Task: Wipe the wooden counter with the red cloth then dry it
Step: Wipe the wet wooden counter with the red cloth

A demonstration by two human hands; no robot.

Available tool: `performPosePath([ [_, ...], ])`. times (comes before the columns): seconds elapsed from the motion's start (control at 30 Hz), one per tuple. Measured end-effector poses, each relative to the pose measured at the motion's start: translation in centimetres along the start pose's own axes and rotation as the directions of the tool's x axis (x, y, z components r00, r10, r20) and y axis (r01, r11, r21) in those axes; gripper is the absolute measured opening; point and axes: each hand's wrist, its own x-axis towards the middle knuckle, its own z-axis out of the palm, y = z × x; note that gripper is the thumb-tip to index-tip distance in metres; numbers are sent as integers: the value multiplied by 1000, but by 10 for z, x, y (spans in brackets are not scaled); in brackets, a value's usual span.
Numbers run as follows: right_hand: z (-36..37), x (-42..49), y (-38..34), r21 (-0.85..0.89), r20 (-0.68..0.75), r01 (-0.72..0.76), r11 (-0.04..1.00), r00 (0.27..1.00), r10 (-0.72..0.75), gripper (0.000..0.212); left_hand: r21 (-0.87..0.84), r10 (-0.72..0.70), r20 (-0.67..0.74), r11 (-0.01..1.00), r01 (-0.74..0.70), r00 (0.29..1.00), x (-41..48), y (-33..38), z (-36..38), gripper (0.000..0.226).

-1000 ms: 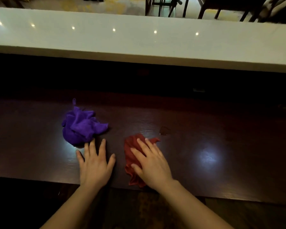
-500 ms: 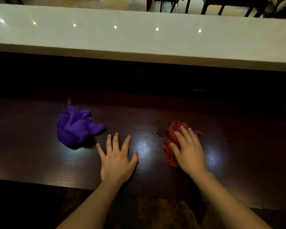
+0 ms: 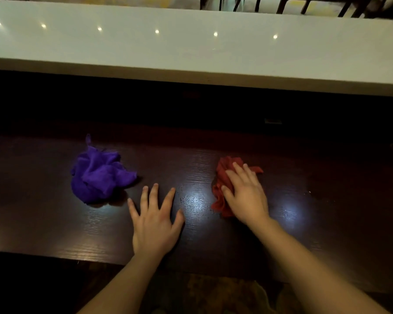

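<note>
A dark wooden counter [image 3: 213, 241] runs across the view. On it, right of centre, lies a crumpled red cloth [image 3: 220, 189]. My right hand [image 3: 245, 193] presses flat on top of the red cloth, fingers pointing away from me, covering most of it. My left hand [image 3: 154, 220] rests flat on the bare wood with fingers spread, holding nothing. A bunched purple cloth [image 3: 98, 175] sits to the left, just beyond my left hand and apart from it. Wet specks glint on the wood between my hands.
A raised white ledge [image 3: 191, 53] runs along the far side, above a dark recess. Chair legs [image 3: 281, 5] stand beyond it. The counter's near edge [image 3: 55, 257] is close to my body. Bare wood extends far left and far right.
My right hand has slid the red cloth to the right across the counter. My left hand has also shifted right, away from the purple cloth, which has stayed where it was.
</note>
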Motion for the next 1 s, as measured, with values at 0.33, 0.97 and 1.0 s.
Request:
performPosePath([
  [0.33,-6,-16,19,-7,-25,25,1000,999,-25,45,-2,-12,9,1000,12,1000,0,2,-1,62],
  [0.97,19,32,-30,-182,119,31,983,993,-9,69,2,-30,15,1000,30,999,0,5,-5,58],
  [1.0,22,21,-33,-192,126,99,976,989,-75,68,3,-33,18,999,33,999,0,5,-4,58],
])
